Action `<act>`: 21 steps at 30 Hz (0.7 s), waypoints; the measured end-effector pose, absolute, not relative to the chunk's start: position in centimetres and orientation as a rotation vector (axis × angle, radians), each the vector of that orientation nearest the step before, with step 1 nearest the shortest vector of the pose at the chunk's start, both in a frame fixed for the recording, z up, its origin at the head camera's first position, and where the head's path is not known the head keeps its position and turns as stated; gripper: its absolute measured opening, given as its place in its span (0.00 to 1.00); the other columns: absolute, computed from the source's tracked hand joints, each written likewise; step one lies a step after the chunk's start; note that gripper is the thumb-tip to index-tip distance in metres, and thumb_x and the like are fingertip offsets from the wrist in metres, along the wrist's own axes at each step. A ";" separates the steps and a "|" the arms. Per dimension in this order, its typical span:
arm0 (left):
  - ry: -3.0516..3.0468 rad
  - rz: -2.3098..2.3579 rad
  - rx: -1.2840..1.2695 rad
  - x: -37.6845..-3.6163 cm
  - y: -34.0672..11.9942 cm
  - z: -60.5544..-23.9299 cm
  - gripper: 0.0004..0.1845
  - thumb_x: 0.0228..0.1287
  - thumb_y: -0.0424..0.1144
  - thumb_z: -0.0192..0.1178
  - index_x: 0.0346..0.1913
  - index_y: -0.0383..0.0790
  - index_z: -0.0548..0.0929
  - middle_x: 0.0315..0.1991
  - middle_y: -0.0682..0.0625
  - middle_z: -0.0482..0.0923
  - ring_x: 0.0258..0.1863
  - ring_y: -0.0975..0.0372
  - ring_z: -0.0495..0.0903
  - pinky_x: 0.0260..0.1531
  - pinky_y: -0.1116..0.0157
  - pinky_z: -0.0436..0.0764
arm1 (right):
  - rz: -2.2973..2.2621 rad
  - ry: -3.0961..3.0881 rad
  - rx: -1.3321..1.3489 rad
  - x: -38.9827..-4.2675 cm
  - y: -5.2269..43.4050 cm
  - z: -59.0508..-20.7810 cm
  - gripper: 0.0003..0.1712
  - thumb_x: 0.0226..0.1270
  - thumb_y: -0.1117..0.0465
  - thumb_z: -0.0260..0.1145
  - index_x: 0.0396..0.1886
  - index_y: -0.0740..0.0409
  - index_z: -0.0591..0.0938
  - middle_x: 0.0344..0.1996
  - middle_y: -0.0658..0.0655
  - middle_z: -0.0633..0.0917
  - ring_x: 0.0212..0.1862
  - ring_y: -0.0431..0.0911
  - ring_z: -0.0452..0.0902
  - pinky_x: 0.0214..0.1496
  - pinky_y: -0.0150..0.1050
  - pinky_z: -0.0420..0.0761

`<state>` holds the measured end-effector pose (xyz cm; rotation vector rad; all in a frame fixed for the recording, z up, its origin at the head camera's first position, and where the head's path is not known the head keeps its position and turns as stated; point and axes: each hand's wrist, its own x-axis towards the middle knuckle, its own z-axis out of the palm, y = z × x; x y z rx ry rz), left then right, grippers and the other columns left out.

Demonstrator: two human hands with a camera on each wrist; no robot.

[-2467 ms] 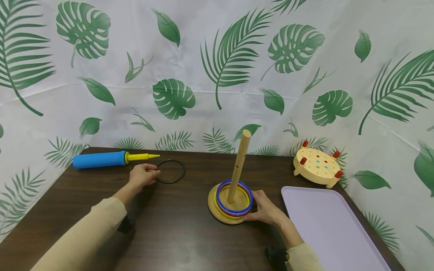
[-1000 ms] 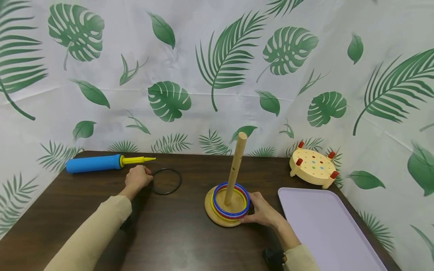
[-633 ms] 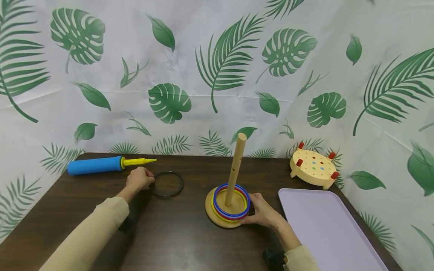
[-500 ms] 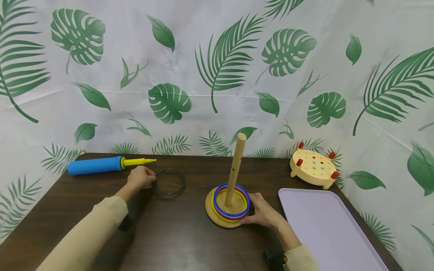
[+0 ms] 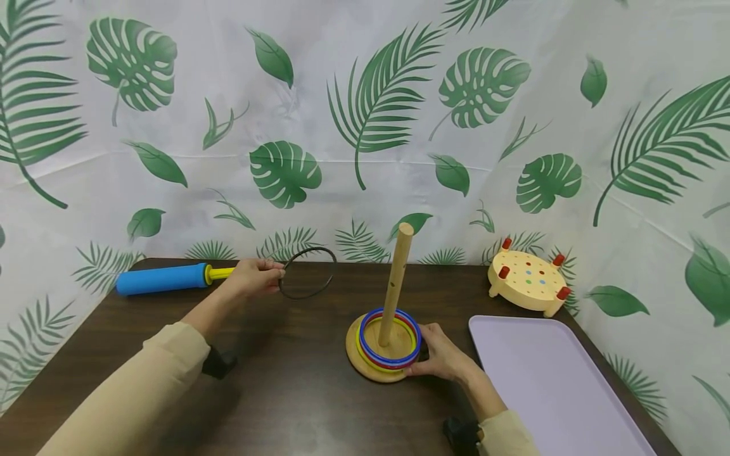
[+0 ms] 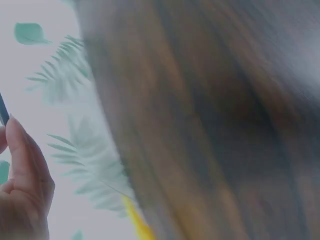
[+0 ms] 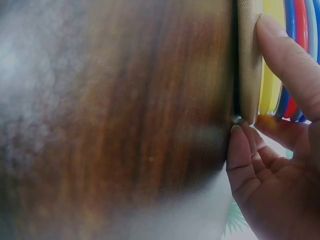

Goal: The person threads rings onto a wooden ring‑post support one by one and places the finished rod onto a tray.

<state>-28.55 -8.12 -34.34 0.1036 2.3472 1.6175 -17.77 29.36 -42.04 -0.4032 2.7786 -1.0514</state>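
Observation:
My left hand point(image 5: 256, 277) pinches a thin black ring point(image 5: 299, 298) by its left side, holding it tilted above the table. In the left wrist view only part of that hand point(image 6: 25, 185) and a short piece of the dark ring point(image 6: 3, 110) show. My right hand point(image 5: 445, 356) grips the right edge of a wooden ring-toss stand point(image 5: 396, 285), whose post stands upright. Blue point(image 5: 390, 361), red and yellow rings lie stacked round the post on its base. The right wrist view shows the thumb and fingers of that hand point(image 7: 285, 185) at the base's rim point(image 7: 249, 65).
A blue pump point(image 5: 162, 279) with a yellow nozzle lies at the back left, partly behind my left hand. A lilac tray point(image 5: 559, 380) lies on the right. Behind it sits an upturned cream pegged stool-like piece point(image 5: 527, 282). A leaf-patterned cloth hangs behind the dark table point(image 5: 296, 392).
My left hand has raised the black ring off the table, moving it up and slightly right; it now hangs tilted. The right hand and the stand have stayed in place.

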 end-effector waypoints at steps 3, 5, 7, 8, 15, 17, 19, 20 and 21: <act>2.283 1.686 0.152 -28.0 -7.3 -32.7 0.19 0.69 0.37 0.54 0.55 0.26 0.73 0.40 0.46 0.76 0.30 0.68 0.77 0.37 0.72 0.83 | -1.051 2.778 -0.405 -17.8 29.4 -42.1 0.52 0.41 0.49 0.80 0.65 0.66 0.68 0.49 0.62 0.69 0.53 0.53 0.64 0.56 0.53 0.71; 2.228 1.739 0.174 -27.6 -6.7 -31.5 0.19 0.70 0.37 0.53 0.56 0.27 0.72 0.39 0.48 0.75 0.29 0.69 0.77 0.36 0.74 0.82 | -1.055 2.775 -0.408 -17.8 29.4 -42.0 0.52 0.41 0.49 0.80 0.65 0.66 0.68 0.49 0.62 0.69 0.53 0.53 0.64 0.57 0.54 0.70; 2.173 1.796 0.197 -27.2 -6.1 -30.4 0.18 0.70 0.38 0.53 0.56 0.27 0.72 0.38 0.49 0.74 0.29 0.69 0.77 0.36 0.75 0.82 | -1.063 2.772 -0.406 -17.8 29.4 -42.0 0.52 0.41 0.50 0.80 0.65 0.66 0.68 0.49 0.62 0.69 0.53 0.53 0.63 0.57 0.54 0.70; 2.143 1.827 0.210 -27.0 -5.8 -29.8 0.18 0.70 0.38 0.53 0.56 0.27 0.72 0.38 0.50 0.74 0.28 0.70 0.77 0.36 0.76 0.81 | -1.069 2.769 -0.403 -17.8 29.4 -42.0 0.52 0.41 0.50 0.80 0.65 0.66 0.68 0.49 0.63 0.69 0.53 0.53 0.63 0.57 0.55 0.70; 2.070 1.919 0.299 -25.9 -3.4 -27.2 0.18 0.68 0.36 0.55 0.55 0.28 0.72 0.37 0.51 0.73 0.27 0.70 0.76 0.35 0.75 0.82 | -1.087 2.761 -0.374 -17.8 29.3 -42.0 0.52 0.41 0.51 0.80 0.65 0.65 0.67 0.50 0.63 0.69 0.54 0.54 0.63 0.59 0.57 0.69; 2.089 1.913 0.326 -25.5 -2.7 -26.6 0.17 0.67 0.36 0.56 0.55 0.29 0.72 0.39 0.49 0.74 0.28 0.68 0.76 0.35 0.75 0.82 | -1.084 2.762 -0.375 -17.8 29.3 -42.0 0.52 0.41 0.51 0.80 0.66 0.66 0.67 0.50 0.63 0.69 0.54 0.54 0.63 0.59 0.57 0.69; 2.102 1.910 0.356 -25.2 -2.0 -26.1 0.17 0.67 0.36 0.56 0.55 0.29 0.73 0.40 0.48 0.74 0.30 0.67 0.77 0.36 0.74 0.82 | -1.083 2.763 -0.375 -17.7 29.3 -42.0 0.52 0.41 0.51 0.80 0.66 0.66 0.67 0.50 0.63 0.69 0.54 0.54 0.64 0.59 0.57 0.69; 2.104 1.909 0.371 -25.0 -1.6 -25.9 0.17 0.67 0.36 0.56 0.55 0.29 0.73 0.40 0.48 0.74 0.30 0.66 0.77 0.36 0.73 0.82 | -1.083 2.763 -0.372 -17.7 29.3 -42.0 0.52 0.41 0.51 0.80 0.66 0.66 0.67 0.50 0.63 0.69 0.54 0.54 0.64 0.59 0.57 0.69; 2.107 1.905 0.386 -24.9 -1.2 -25.7 0.17 0.68 0.36 0.55 0.55 0.29 0.73 0.40 0.48 0.74 0.31 0.66 0.77 0.36 0.73 0.82 | -1.084 2.761 -0.373 -17.7 29.3 -42.0 0.52 0.41 0.51 0.80 0.66 0.66 0.66 0.50 0.63 0.69 0.53 0.54 0.64 0.59 0.57 0.69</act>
